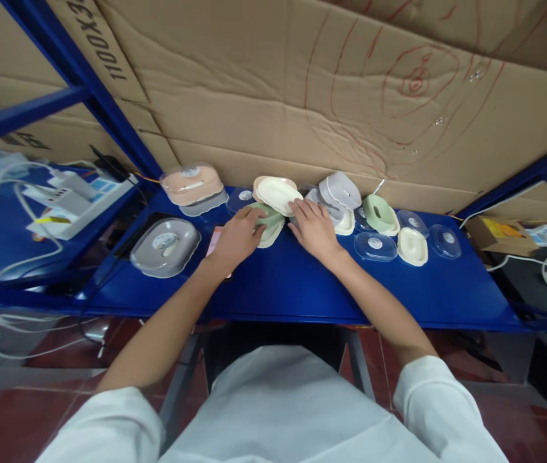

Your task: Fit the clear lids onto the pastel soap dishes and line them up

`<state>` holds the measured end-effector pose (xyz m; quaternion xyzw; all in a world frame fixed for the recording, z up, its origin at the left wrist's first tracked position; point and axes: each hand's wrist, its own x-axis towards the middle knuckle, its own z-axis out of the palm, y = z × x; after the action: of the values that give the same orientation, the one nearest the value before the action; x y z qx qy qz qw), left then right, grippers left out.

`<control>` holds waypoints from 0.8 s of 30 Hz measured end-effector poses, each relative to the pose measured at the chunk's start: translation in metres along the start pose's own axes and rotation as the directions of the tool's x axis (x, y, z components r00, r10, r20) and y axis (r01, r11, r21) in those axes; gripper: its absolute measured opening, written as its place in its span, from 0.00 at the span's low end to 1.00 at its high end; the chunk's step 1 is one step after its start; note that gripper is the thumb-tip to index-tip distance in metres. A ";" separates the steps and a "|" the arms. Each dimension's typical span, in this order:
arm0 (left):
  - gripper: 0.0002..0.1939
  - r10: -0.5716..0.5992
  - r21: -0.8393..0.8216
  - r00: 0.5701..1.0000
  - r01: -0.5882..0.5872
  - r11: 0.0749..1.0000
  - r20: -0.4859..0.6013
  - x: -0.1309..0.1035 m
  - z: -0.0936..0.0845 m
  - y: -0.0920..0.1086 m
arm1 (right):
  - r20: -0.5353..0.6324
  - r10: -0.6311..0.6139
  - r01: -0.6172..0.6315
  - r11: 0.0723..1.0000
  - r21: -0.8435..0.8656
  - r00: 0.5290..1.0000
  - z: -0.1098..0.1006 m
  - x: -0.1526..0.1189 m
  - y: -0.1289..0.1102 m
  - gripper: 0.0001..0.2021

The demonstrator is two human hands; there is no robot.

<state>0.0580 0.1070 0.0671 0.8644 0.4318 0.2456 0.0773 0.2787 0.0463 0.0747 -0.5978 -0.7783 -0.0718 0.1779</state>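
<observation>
My left hand (238,236) has its fingers curled on a green dish (267,217) near the middle of the blue table. A cream tray (279,195) lies tilted on the pile just behind, over a peach piece. My right hand (315,229) touches the right edge of that cream tray with its fingertips, the fingers bent and a little apart. Another pale green piece (271,236) shows below the green dish, between my hands. A pink phone-like object (215,239) is partly hidden under my left wrist.
At the left are a peach box (193,183) with a clear lid and a grey box (166,247). Grey boxes (340,190), a green box (380,213), a cream tray (412,246) and clear lids (375,246) stand at the right. Cardboard (254,83) rises behind the table (297,289).
</observation>
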 end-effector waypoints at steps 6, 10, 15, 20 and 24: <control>0.12 -0.013 -0.141 1.000 0.010 0.990 -0.024 -0.016 -0.008 -0.006 | -0.009 0.060 -0.059 0.997 0.058 0.998 0.004 0.033 0.012 0.14; 0.08 -0.011 -0.183 0.996 -0.006 0.983 -0.091 -0.046 -0.025 0.004 | -0.122 0.071 -0.044 0.978 0.205 0.990 -0.027 -0.047 0.020 0.13; 0.09 -0.010 -0.280 0.984 -0.041 0.959 -0.179 -0.095 -0.031 0.030 | 0.067 0.067 -0.087 0.928 0.362 0.995 -0.039 -0.164 0.022 0.12; 0.13 0.207 -0.437 0.978 -0.178 0.882 0.018 -0.111 0.005 0.054 | 0.028 0.158 -0.156 0.898 0.410 0.987 -0.012 -0.191 0.004 0.15; 0.15 0.323 -0.486 0.937 -0.223 0.845 0.131 -0.104 0.027 0.058 | -0.058 0.217 -0.187 0.927 0.325 0.974 -0.004 -0.182 0.002 0.26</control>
<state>0.0599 -0.0085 0.0269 0.8943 0.2218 0.2585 0.2902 0.3213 -0.1193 0.0126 -0.6344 -0.7047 0.0453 0.3143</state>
